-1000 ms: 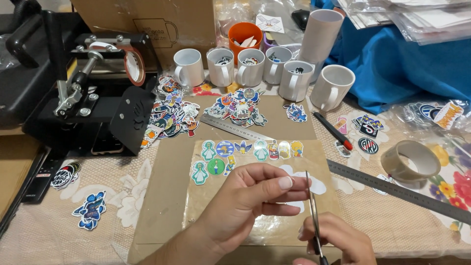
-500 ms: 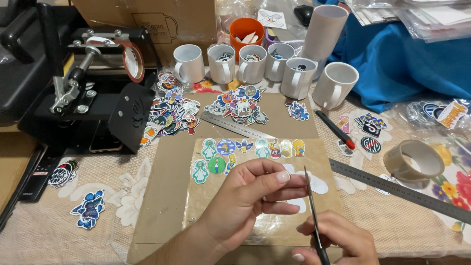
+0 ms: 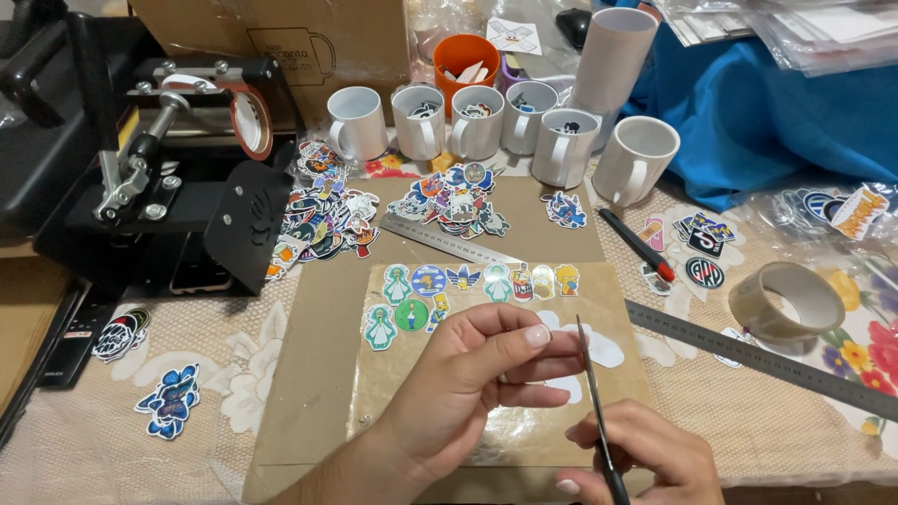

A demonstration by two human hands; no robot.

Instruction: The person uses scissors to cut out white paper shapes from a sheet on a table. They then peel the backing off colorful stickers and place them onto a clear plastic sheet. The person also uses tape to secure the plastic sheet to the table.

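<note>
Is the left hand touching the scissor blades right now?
Cannot tell. In the head view the left hand's fingertips end right beside the scissors held by the right hand, but no clear contact or gap shows there.

Left hand (image 3: 468, 374) fingers pinched, right hand (image 3: 645, 458) curled, hands close

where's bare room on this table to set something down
Bare cardboard between the mug press and the sticker sheet. Bare cloth around the blue sticker, lower left. Crowded: sticker piles below the mugs, and rulers and tape roll on the right.
</note>
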